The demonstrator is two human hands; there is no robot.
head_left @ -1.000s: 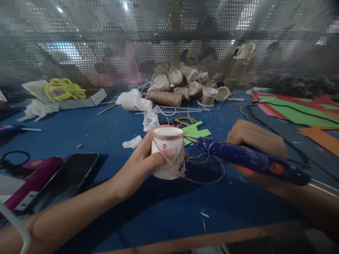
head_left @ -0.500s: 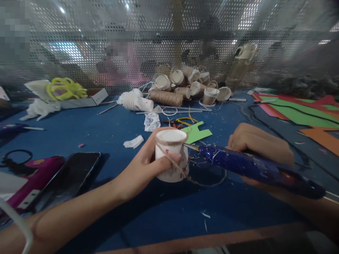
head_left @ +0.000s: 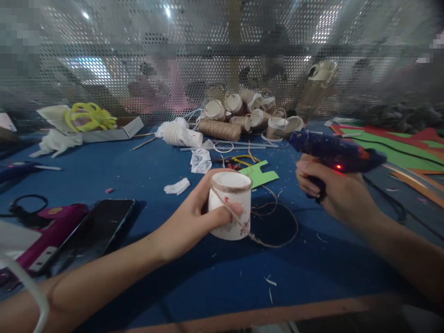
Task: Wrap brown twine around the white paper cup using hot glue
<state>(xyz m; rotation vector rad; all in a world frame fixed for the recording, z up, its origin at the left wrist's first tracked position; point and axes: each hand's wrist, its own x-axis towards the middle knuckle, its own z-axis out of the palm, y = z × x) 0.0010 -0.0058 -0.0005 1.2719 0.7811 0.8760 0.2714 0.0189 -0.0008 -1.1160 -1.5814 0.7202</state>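
My left hand (head_left: 204, 208) is closed round a white paper cup (head_left: 237, 208) standing bottom-up on the blue table. Twine (head_left: 231, 188) is wound near the cup's upper end, and my thumb presses on its loose stretch. From there the twine loops over the table to the cup's right. My right hand (head_left: 326, 180) grips a dark blue hot glue gun (head_left: 335, 150) by its handle, raised to the right and apart from the cup. A small red light glows on the gun, and its nozzle points left.
Behind lie a twine spool (head_left: 219, 130), stacked paper cups (head_left: 182, 137) and several twine-wrapped cups (head_left: 258, 118). A green paper piece (head_left: 262, 175) is beyond my cup. At left are a phone (head_left: 93, 231) and a magenta glue gun (head_left: 58, 217); coloured sheets (head_left: 398, 148) lie right.
The glue gun has come away from the twine on the cup, lifted up and to the right in my right hand. My left hand keeps its hold on the cup.
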